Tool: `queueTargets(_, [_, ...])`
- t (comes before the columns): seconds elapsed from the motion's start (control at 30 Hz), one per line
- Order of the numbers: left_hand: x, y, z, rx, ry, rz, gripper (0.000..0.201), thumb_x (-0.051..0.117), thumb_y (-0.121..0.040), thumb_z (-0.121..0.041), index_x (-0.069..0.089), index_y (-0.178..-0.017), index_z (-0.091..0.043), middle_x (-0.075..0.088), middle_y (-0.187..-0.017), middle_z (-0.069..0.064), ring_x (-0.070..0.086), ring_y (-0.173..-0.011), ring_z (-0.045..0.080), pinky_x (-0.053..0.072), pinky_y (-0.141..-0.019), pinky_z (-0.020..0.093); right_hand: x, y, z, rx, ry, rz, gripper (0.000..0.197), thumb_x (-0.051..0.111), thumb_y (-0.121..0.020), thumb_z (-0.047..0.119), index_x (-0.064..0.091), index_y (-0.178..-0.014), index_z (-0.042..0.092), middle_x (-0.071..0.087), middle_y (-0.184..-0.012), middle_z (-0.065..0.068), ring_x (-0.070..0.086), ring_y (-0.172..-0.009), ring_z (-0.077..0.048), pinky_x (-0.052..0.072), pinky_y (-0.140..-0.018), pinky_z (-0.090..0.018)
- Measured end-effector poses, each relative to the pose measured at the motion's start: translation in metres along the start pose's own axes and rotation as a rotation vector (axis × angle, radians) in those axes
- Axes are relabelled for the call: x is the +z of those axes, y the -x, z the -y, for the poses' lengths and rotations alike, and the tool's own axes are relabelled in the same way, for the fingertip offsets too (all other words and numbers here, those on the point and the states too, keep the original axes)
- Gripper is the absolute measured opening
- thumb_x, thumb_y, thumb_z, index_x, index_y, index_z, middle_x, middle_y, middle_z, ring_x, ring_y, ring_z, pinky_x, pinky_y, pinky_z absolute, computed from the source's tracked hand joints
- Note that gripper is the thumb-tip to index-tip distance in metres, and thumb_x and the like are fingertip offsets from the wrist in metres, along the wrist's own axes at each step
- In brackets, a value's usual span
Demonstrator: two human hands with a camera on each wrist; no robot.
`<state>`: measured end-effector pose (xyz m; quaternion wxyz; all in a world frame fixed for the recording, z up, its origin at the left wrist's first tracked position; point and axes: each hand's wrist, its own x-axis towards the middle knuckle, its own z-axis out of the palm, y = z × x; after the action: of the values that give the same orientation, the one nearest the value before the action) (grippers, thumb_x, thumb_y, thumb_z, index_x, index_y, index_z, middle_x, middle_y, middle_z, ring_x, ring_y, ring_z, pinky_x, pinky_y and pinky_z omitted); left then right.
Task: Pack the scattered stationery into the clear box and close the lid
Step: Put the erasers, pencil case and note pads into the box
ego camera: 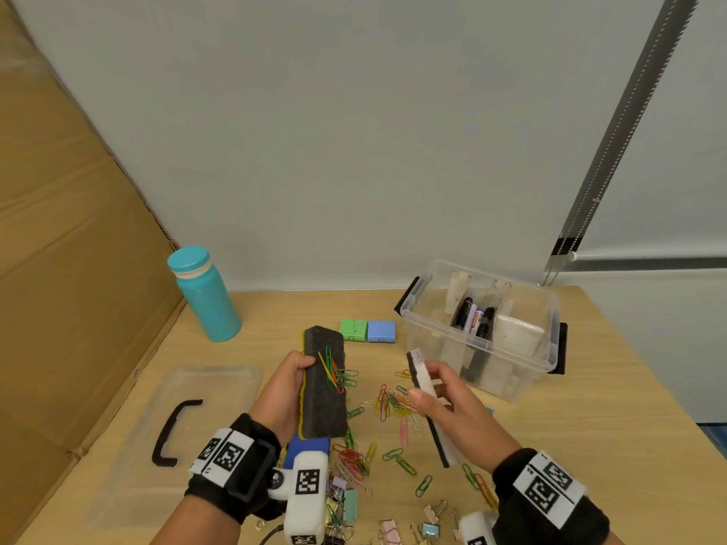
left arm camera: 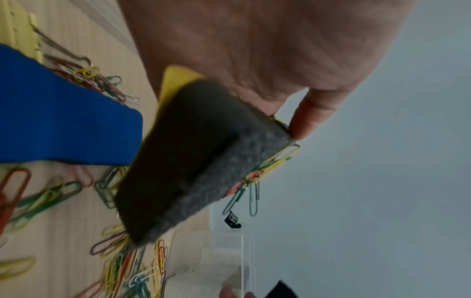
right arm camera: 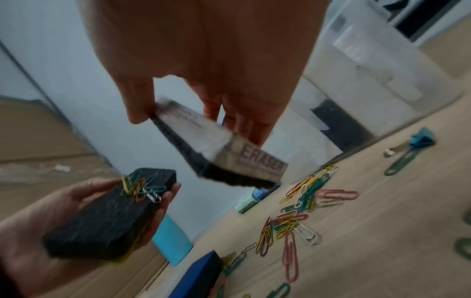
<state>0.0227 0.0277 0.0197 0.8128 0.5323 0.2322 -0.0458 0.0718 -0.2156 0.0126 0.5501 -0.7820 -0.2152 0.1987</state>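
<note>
My left hand [ego camera: 285, 391] grips a yellow-backed whiteboard eraser [ego camera: 324, 383] above the table, felt side up, with several coloured paper clips [ego camera: 338, 373] stuck to the felt. My right hand [ego camera: 444, 403] pinches a white-backed eraser [ego camera: 427, 391] by its edges, lifted just left of the clear box [ego camera: 523, 371]. Markers [ego camera: 474, 318] stand inside the box. In the right wrist view the white eraser [right arm camera: 203, 141] hangs above the held yellow-backed eraser [right arm camera: 109, 213]. The left wrist view shows the felt block [left arm camera: 193, 153] in my fingers [left arm camera: 305, 119]. Loose paper clips [ego camera: 393, 403] lie scattered below.
The clear lid [ego camera: 177, 418] with its black handle lies flat at the left. A teal bottle [ego camera: 206, 295] stands near the cardboard wall [ego camera: 71, 230]. Green [ego camera: 353, 329] and blue [ego camera: 381, 331] small boxes sit mid-table. A blue eraser [ego camera: 307, 450] and binder clips [ego camera: 393, 525] lie near me.
</note>
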Motion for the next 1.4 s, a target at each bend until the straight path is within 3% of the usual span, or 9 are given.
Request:
queueTargets(0.1, [0.003, 0.000, 0.002, -0.024, 0.013, -0.008, 0.053, 0.028, -0.094, -0.031, 0.054, -0.125, 0.003, 0.062, -0.093, 0.021, 0.060, -0.077, 0.030, 0.050, -0.077, 0.040, 0.011, 0.004, 0.010, -0.144, 0.064, 0.029, 0.044, 0.062, -0.084, 0.050, 0.041, -0.122, 0.041, 0.052, -0.119, 0.013, 0.056, -0.104, 0.001, 0.050, -0.083, -0.018])
queueTargets(0.27, [0.010, -0.004, 0.009, -0.033, 0.002, -0.062, 0.053, 0.035, -0.093, -0.033, 0.053, -0.127, 0.002, 0.063, -0.108, 0.022, 0.061, -0.088, 0.030, 0.049, -0.083, 0.039, 0.025, 0.004, 0.021, -0.367, 0.337, 0.054, 0.061, 0.059, -0.081, 0.059, 0.036, -0.130, 0.032, 0.031, -0.139, 0.026, 0.045, -0.117, 0.005, 0.046, -0.094, -0.021])
queueTargets(0.47, [0.023, -0.004, 0.008, -0.032, -0.030, -0.069, 0.051, 0.037, -0.092, -0.034, 0.059, -0.122, 0.001, 0.065, -0.116, 0.026, 0.063, -0.092, 0.030, 0.050, -0.085, 0.040, 0.037, 0.005, 0.026, -0.468, 0.686, 0.163, 0.061, 0.050, -0.084, 0.062, 0.034, -0.129, 0.024, 0.007, -0.153, 0.023, 0.043, -0.109, 0.002, 0.036, -0.080, -0.018])
queueTargets(0.7, [0.018, -0.007, 0.007, -0.024, 0.026, -0.062, 0.051, 0.034, -0.093, -0.032, 0.057, -0.121, 0.003, 0.063, -0.106, 0.023, 0.062, -0.085, 0.029, 0.050, -0.078, 0.038, 0.027, 0.011, 0.013, -0.427, 0.780, 0.256, 0.069, 0.047, -0.084, 0.065, 0.025, -0.138, 0.027, 0.038, -0.140, 0.008, 0.043, -0.120, -0.009, 0.040, -0.099, -0.025])
queueTargets(0.83, [0.023, -0.007, 0.013, -0.059, -0.011, -0.059, 0.052, 0.036, -0.093, -0.033, 0.056, -0.124, 0.003, 0.062, -0.112, 0.027, 0.059, -0.094, 0.031, 0.046, -0.091, 0.043, 0.025, 0.011, 0.020, -0.455, 0.783, 0.226, 0.064, 0.045, -0.086, 0.064, 0.030, -0.133, 0.024, 0.016, -0.154, 0.015, 0.030, -0.131, -0.002, 0.013, -0.094, 0.000])
queueTargets(0.9, [0.027, -0.008, 0.015, -0.081, -0.015, -0.032, 0.052, 0.037, -0.093, -0.033, 0.055, -0.126, 0.003, 0.059, -0.123, 0.030, 0.057, -0.100, 0.033, 0.043, -0.099, 0.045, 0.029, 0.009, 0.025, -0.485, 0.797, 0.215, 0.061, 0.044, -0.087, 0.063, 0.032, -0.131, 0.022, 0.008, -0.156, 0.015, 0.027, -0.133, -0.001, 0.009, -0.090, -0.002])
queueTargets(1.2, [0.018, -0.011, 0.016, -0.017, 0.025, 0.003, 0.047, 0.035, -0.095, -0.030, 0.056, -0.121, 0.003, 0.063, -0.104, 0.021, 0.060, -0.088, 0.028, 0.047, -0.085, 0.039, 0.023, 0.006, 0.010, -0.460, 0.919, 0.231, 0.063, 0.038, -0.087, 0.067, 0.031, -0.131, 0.021, 0.043, -0.126, 0.004, 0.043, -0.106, -0.010, 0.030, -0.086, -0.019])
queueTargets(1.3, [0.018, -0.011, 0.019, -0.038, 0.024, 0.007, 0.043, 0.036, -0.095, -0.031, 0.057, -0.117, -0.001, 0.064, -0.096, 0.018, 0.061, -0.083, 0.027, 0.048, -0.081, 0.037, 0.024, 0.007, 0.010, -0.480, 0.870, 0.188, 0.066, 0.039, -0.087, 0.067, 0.030, -0.134, 0.021, 0.035, -0.141, 0.004, 0.040, -0.122, -0.009, 0.032, -0.098, -0.019])
queueTargets(1.4, [0.023, -0.008, 0.023, -0.063, -0.008, 0.032, 0.041, 0.037, -0.095, -0.032, 0.059, -0.114, -0.003, 0.066, -0.096, 0.018, 0.063, -0.080, 0.026, 0.049, -0.079, 0.035, 0.029, 0.006, 0.017, -0.524, 0.828, 0.180, 0.066, 0.039, -0.088, 0.066, 0.030, -0.134, 0.021, 0.011, -0.157, 0.009, 0.019, -0.136, -0.001, 0.017, -0.101, -0.014])
